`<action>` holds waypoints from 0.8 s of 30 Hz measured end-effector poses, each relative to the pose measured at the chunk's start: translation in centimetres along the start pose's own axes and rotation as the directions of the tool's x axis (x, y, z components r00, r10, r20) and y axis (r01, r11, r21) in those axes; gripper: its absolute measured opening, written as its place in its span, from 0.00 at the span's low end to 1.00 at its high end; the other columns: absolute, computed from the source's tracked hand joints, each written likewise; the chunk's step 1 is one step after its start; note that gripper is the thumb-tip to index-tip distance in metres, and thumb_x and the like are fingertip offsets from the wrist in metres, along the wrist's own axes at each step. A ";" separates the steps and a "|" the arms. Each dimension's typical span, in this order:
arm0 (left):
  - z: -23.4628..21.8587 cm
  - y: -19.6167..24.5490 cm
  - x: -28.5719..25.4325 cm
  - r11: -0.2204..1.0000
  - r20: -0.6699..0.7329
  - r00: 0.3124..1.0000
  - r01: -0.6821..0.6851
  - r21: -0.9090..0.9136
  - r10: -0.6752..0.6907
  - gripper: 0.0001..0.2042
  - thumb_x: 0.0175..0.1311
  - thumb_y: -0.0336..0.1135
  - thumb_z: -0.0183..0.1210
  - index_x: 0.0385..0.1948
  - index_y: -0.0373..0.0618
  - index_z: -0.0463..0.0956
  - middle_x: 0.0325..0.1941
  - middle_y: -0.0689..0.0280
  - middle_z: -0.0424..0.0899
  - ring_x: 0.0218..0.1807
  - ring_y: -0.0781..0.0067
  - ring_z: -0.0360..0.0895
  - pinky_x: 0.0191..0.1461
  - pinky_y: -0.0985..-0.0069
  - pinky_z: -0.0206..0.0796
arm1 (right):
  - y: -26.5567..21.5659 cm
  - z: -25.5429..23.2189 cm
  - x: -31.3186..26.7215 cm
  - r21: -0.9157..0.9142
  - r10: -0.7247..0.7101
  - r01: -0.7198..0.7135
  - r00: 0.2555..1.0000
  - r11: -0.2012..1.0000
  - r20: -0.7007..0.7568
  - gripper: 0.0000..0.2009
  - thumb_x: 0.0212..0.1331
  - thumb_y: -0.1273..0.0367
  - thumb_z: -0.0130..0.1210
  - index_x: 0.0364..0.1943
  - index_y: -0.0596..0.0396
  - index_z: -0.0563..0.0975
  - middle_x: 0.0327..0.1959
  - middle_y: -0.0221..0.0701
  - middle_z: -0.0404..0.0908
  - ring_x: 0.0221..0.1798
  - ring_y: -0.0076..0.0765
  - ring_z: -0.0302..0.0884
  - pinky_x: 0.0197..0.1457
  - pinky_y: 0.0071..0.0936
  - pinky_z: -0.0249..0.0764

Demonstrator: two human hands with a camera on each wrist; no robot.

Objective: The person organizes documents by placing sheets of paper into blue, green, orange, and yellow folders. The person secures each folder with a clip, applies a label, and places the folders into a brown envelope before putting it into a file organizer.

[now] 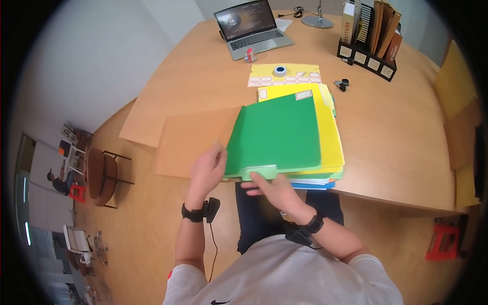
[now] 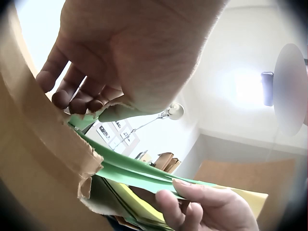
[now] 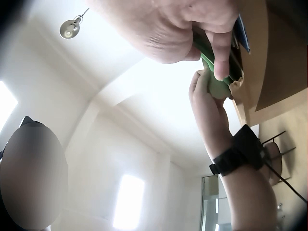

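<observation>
A green folder (image 1: pixel 277 132) lies over yellow folders (image 1: pixel 331 137), with an open brown cover (image 1: pixel 195 145) spread to its left. My left hand (image 1: pixel 207 165) pinches the green folder near its lower left edge, beside the brown cover's fold. Torn brown paper (image 2: pixel 91 163) shows along that fold in the left wrist view. At the near edge, my right hand (image 1: pixel 284 194) pinches the green layers by a pale green tab (image 1: pixel 264 172), thumb on top and fingers underneath. White and blue sheets (image 1: pixel 312 186) stick out below the stack. A white label (image 1: pixel 303 94) sits on the green folder's far edge.
Beyond the stack lies a yellow label sheet (image 1: pixel 256 82) with a roll of tape (image 1: pixel 280 74) on it. Black clips (image 1: pixel 341 85) lie to the right. A laptop (image 1: pixel 262 40), a lamp base (image 1: pixel 317 22) and a black file organizer (image 1: pixel 366 62) stand farther back.
</observation>
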State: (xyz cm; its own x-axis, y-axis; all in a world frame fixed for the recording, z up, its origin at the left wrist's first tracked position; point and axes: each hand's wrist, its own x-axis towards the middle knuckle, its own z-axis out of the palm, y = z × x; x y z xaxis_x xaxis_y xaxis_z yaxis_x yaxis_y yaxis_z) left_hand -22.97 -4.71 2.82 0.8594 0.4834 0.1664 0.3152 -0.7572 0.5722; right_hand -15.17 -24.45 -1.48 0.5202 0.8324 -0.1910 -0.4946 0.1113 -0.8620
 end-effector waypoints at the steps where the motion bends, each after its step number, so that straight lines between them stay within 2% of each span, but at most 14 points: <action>1: 0.1 -0.1 0.0 1.000 0.010 1.000 -0.006 -0.010 0.006 0.11 0.72 0.39 0.54 0.33 0.40 0.72 0.22 0.56 0.73 0.26 0.53 0.73 0.32 0.63 0.63 | -0.2 0.5 0.1 -0.009 0.027 -0.026 0.999 1.000 0.020 0.20 0.74 0.66 0.53 0.61 0.67 0.70 0.56 0.41 0.80 0.46 0.37 0.88 0.43 0.25 0.87; 4: 0.1 -0.5 0.2 0.999 0.027 1.000 -0.010 -0.046 0.011 0.11 0.72 0.39 0.54 0.33 0.40 0.72 0.22 0.57 0.73 0.25 0.56 0.72 0.32 0.64 0.62 | -2.2 1.3 -0.8 -0.099 0.089 -0.077 0.989 0.992 0.122 0.20 0.74 0.63 0.55 0.58 0.68 0.72 0.54 0.39 0.80 0.35 0.32 0.88 0.32 0.23 0.84; 5: 0.0 -0.6 0.2 0.999 0.019 1.000 -0.003 -0.051 0.004 0.11 0.72 0.39 0.54 0.33 0.40 0.72 0.22 0.57 0.73 0.25 0.57 0.72 0.32 0.65 0.62 | -2.5 1.1 -1.2 -0.112 0.099 -0.086 0.989 0.990 0.112 0.23 0.72 0.61 0.57 0.62 0.65 0.69 0.59 0.41 0.76 0.29 0.30 0.85 0.26 0.21 0.80; 7: -0.4 -0.6 -0.1 0.998 -0.007 1.000 0.020 -0.064 -0.021 0.11 0.72 0.38 0.54 0.33 0.40 0.72 0.21 0.58 0.72 0.25 0.60 0.71 0.32 0.66 0.62 | -2.9 -0.5 -2.3 -0.041 0.055 -0.055 0.998 0.998 0.014 0.24 0.72 0.62 0.57 0.65 0.62 0.67 0.60 0.43 0.75 0.28 0.29 0.84 0.24 0.21 0.79; 9: -0.8 -0.6 -0.3 0.994 0.003 0.999 0.045 -0.104 -0.045 0.10 0.72 0.33 0.53 0.32 0.36 0.70 0.22 0.61 0.70 0.27 0.69 0.68 0.34 0.71 0.64 | -2.5 -2.4 -3.3 0.020 0.004 -0.001 0.993 1.000 -0.122 0.27 0.73 0.63 0.56 0.70 0.58 0.61 0.59 0.43 0.73 0.25 0.28 0.82 0.21 0.21 0.76; 10: -0.8 -0.6 -0.4 0.990 0.013 0.998 0.057 -0.125 -0.056 0.09 0.73 0.30 0.53 0.31 0.35 0.70 0.23 0.62 0.69 0.28 0.73 0.67 0.36 0.73 0.64 | -3.1 -2.9 -3.8 0.047 -0.085 0.097 0.974 0.994 -0.208 0.26 0.74 0.62 0.53 0.70 0.57 0.60 0.55 0.41 0.72 0.24 0.28 0.81 0.20 0.20 0.74; 12: -0.7 -1.0 -0.5 0.990 0.003 0.999 0.033 -0.137 -0.033 0.09 0.72 0.30 0.53 0.31 0.35 0.69 0.23 0.63 0.68 0.29 0.73 0.67 0.36 0.74 0.64 | -3.6 -3.8 -4.5 0.033 -0.156 0.182 0.911 0.983 -0.382 0.23 0.76 0.61 0.49 0.67 0.57 0.61 0.51 0.37 0.74 0.21 0.26 0.78 0.18 0.18 0.72; 15: -0.6 -1.1 -0.4 0.992 0.017 1.000 0.007 -0.127 -0.005 0.09 0.72 0.29 0.54 0.31 0.35 0.69 0.23 0.63 0.68 0.29 0.74 0.66 0.36 0.74 0.64 | -3.8 -5.6 -4.0 -0.029 -0.239 0.248 0.888 0.968 -0.394 0.17 0.78 0.63 0.46 0.62 0.57 0.66 0.47 0.34 0.77 0.20 0.24 0.78 0.17 0.15 0.70; 18: -0.3 -1.2 -0.3 0.993 0.000 1.000 -0.018 -0.117 0.018 0.10 0.72 0.33 0.54 0.30 0.37 0.70 0.21 0.62 0.69 0.25 0.69 0.67 0.33 0.71 0.62 | -3.7 -5.8 -3.5 -0.159 -0.220 0.174 0.908 0.972 -0.357 0.13 0.79 0.65 0.43 0.57 0.58 0.69 0.43 0.31 0.79 0.19 0.22 0.77 0.17 0.15 0.70; 19: -0.3 -1.2 -0.2 0.993 -0.013 1.000 -0.023 -0.116 0.022 0.11 0.72 0.35 0.55 0.30 0.39 0.71 0.20 0.61 0.70 0.24 0.67 0.67 0.31 0.70 0.61 | -4.2 -5.0 -3.5 -0.139 -0.184 0.143 0.915 0.980 -0.359 0.12 0.78 0.66 0.46 0.54 0.59 0.72 0.43 0.32 0.80 0.20 0.22 0.79 0.18 0.15 0.70; 22: -0.8 -0.4 -0.1 0.993 0.033 0.999 0.013 -0.116 -0.009 0.09 0.72 0.29 0.54 0.30 0.35 0.69 0.23 0.64 0.67 0.28 0.75 0.66 0.34 0.74 0.63 | -3.9 -4.5 -3.1 -0.182 -0.130 0.081 0.953 0.980 -0.274 0.12 0.77 0.65 0.48 0.52 0.61 0.73 0.43 0.33 0.81 0.21 0.23 0.80 0.18 0.16 0.70; 24: -1.0 -0.3 -0.2 0.992 0.035 0.999 0.019 -0.126 -0.015 0.09 0.72 0.29 0.54 0.30 0.35 0.69 0.23 0.64 0.67 0.28 0.75 0.66 0.34 0.74 0.63 | -3.5 -4.1 -3.0 -0.186 -0.108 0.067 0.970 0.980 -0.218 0.13 0.77 0.65 0.50 0.50 0.62 0.75 0.43 0.34 0.83 0.22 0.23 0.81 0.19 0.16 0.71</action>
State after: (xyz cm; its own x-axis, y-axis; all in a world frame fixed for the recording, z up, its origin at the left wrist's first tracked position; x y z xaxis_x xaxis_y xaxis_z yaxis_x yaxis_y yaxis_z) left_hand -23.56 -4.17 3.42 0.8680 0.4793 0.1298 0.2785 -0.6864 0.6718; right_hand -12.10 -29.54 0.15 0.7095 0.6773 -0.1946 -0.3206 0.0643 -0.9450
